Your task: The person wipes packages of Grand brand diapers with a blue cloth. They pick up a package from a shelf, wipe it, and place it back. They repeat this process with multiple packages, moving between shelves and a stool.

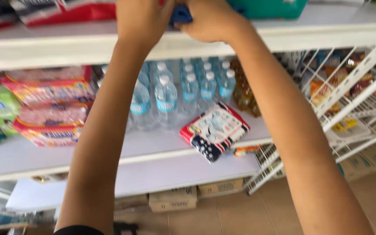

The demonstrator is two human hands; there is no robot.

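Seen from a head camera looking down and forward, both bare arms reach up to the top white shelf (327, 32), where the left hand (142, 19) and the right hand (212, 19) meet, fingers curled around a small blue object (180, 15) pinched between them right at the shelf's front edge; only a sliver of it shows, so its kind cannot be told. A teal package (268, 8) sits just beside the right hand, and a red and white pack (66, 11) lies to the left of the left hand (both close enough to be nudged by a knuckle). The likeliest mishap is a slip: the blue object sits over the lip, so a loosened hold would probably drop it onto the lower shelf (162, 141), where clear water bottles (167, 100) stand upright in rows and a red, white and blue patterned pack (215, 130) already overhangs the front edge and looks easy to knock off. To the right, a white wire rack (362, 87) juts close to the right forearm, leaving little sideways room there. Pink packs (51, 106) stack at the left. Open room lies mainly straight back toward the body and down over the tan tiled floor (240, 215).
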